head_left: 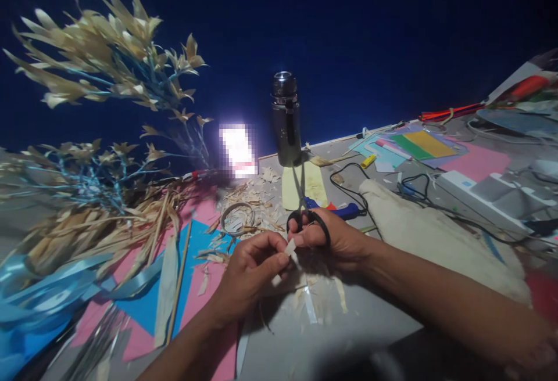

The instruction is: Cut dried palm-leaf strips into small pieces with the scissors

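My left hand [257, 268] pinches a small pale strip [291, 247], which looks like dried husk, between thumb and fingertips. Close beside it, my right hand [337, 241] has its fingers through the black handles of a pair of scissors [300, 186]. The blades point up and away from me, clear of the strip. My right fingertips are at the strip's edge; whether they grip it too is hard to see. Beyond the scissors lie a pale yellow pad [288, 186] and a blue-handled tool [346, 211], partly hidden by my right hand.
A dark flask [286, 131] stands at the table's far edge. Husk flowers on blue stems [131, 73] rise at left, above dried husks [143, 236] and blue ribbon [52, 288]. A tape ring [224, 218] lies among scraps. At right are a cream cloth [436, 236] and coloured papers [475, 160].
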Motion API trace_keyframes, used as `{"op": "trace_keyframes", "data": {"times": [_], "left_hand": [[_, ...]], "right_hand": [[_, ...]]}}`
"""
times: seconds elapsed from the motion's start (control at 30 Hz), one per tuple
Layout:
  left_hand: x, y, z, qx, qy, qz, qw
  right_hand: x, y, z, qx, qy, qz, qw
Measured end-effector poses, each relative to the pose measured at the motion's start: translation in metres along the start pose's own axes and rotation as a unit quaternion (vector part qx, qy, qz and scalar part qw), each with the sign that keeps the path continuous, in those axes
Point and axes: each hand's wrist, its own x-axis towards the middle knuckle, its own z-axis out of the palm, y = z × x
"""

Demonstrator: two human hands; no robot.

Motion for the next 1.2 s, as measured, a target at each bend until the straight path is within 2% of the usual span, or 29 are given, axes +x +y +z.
{"op": "trace_keyframes", "data": {"times": [0.07,0.13,0.27,0.33,0.47,0.53,0.63,0.73,0.8,0.9,1.0,1.2], "left_hand": [[0.001,0.0,0.0,-0.016,0.019,-0.01,1.0],[0.002,-0.002,0.0,-0.018,0.037,-0.011,0.999],[0.003,-0.005,0.003,0.019,0.048,-0.017,0.999],[0.001,-0.005,0.004,0.039,0.038,-0.02,0.998],[-0.002,-0.002,0.003,0.023,-0.006,-0.016,1.0],[-0.001,-0.002,0.002,-0.008,-0.002,-0.024,1.0],[0.002,-0.001,0.003,-0.061,0.04,-0.036,0.997],[0.005,0.0,0.004,-0.132,0.11,-0.042,0.984],[0.006,0.001,0.004,-0.182,0.154,-0.043,0.97],[0.007,0.002,0.002,-0.214,0.185,-0.016,0.959],[0.008,0.004,0.0,-0.216,0.216,0.022,0.952],[0.008,0.009,0.002,-0.232,0.231,0.012,0.945]], "right_hand": [[0.001,-0.004,-0.002,0.031,0.007,-0.037,0.999],[0.0,-0.006,-0.002,0.002,0.033,-0.063,0.997],[-0.006,-0.005,0.003,-0.126,0.048,-0.047,0.99],[-0.008,-0.003,0.005,-0.153,0.047,-0.028,0.987],[-0.006,-0.002,0.003,-0.122,0.017,0.008,0.992],[-0.002,-0.005,-0.001,-0.076,0.002,0.009,0.997],[0.003,-0.011,-0.009,-0.019,0.011,-0.031,0.999],[0.005,-0.01,-0.011,-0.041,0.047,-0.07,0.996],[0.003,-0.002,-0.007,-0.079,0.053,-0.038,0.995],[0.0,0.017,0.004,-0.129,0.026,0.027,0.991],[0.0,0.032,0.01,-0.206,0.015,0.03,0.978],[0.002,0.04,0.008,-0.197,0.006,0.097,0.975]]}}
